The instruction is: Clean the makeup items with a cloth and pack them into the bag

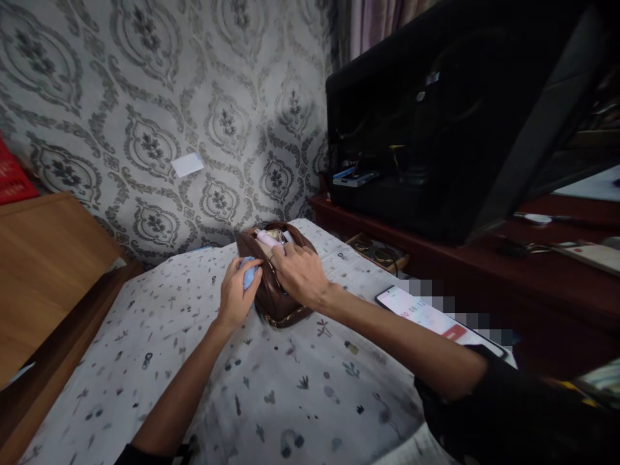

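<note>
A brown leather-look toiletry bag [285,303] stands unzipped on the patterned bedsheet. In its mouth lie a pale pink tube [265,237] and a clear, shiny item. My left hand [235,294] is closed around a soft light blue thing [248,274] and rests against the bag's left side. Across the bag's opening, my right hand [303,274] reaches in with curled fingers; its fingertips are hidden, so what they grip cannot be made out.
A phone [436,316] showing a timer lies by my right forearm. On the right stands a dark cabinet [411,129] with an open drawer [375,252] below. A wooden board [53,271] edges the bed on the left; patterned wallpaper [213,116] rises behind.
</note>
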Demonstrator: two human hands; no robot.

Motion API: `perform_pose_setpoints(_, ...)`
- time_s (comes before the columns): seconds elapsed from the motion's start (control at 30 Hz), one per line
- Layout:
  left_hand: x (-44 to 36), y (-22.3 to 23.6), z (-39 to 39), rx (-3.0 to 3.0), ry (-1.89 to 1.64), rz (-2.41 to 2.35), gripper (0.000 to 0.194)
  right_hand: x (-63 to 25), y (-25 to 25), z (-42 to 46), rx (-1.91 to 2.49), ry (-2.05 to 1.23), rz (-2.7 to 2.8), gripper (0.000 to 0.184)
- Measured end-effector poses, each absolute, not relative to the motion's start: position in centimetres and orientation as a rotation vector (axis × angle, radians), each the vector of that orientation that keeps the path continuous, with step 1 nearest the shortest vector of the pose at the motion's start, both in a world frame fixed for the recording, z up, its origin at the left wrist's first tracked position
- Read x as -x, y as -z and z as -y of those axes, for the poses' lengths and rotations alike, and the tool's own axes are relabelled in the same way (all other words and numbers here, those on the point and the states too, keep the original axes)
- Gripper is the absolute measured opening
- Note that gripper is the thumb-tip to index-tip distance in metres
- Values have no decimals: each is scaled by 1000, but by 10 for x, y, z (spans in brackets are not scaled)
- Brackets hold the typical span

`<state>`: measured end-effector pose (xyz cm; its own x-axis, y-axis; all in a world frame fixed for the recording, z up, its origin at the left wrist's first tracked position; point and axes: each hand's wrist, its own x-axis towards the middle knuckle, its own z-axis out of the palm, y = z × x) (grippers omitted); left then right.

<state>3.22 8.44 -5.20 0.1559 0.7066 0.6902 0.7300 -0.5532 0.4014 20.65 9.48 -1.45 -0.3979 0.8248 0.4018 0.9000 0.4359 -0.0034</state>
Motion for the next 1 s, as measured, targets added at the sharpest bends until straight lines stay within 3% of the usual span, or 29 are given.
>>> perform_pose_setpoints(0.2, -34, 52, -85, 2364, 1415, 1464, 23, -202, 19, -103, 1419, 417, 2307, 40)
perform_pose_setpoints(0.5, -34, 52, -86, 2384, 1427, 1493, 24, -203, 16, -107, 1501, 257, 2359, 32)
perform_pose_setpoints(0.8, -25, 50, -96, 2412, 1417, 1446, 23, -211, -10, -143, 1494, 133, 2494, 37)
perform_pose_setpoints(0.9, -20, 37, -118, 2355, 1294, 1467, 24, -204, -17, -170, 1495, 61, 2587, 33)
perform_pose_setpoints(1.0, -18, 14, -153, 2255, 915, 1607, 28, -195, -19, -191, 1520, -6, 2667, 32)
